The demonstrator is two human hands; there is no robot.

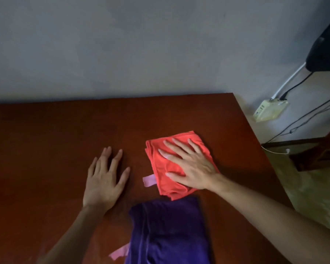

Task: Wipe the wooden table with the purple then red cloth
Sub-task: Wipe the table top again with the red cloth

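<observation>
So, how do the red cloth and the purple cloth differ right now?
The red cloth lies farther out on the table, under the flat right hand; the purple cloth lies nearer the person, with no hand on it. The red one shows whole; the purple one runs out of the picture. Both are folded and carry a pink tag.

Single head view, close above wooden table (46, 141), facing forward-down toward wall (122, 44); floor at right edge.
</observation>
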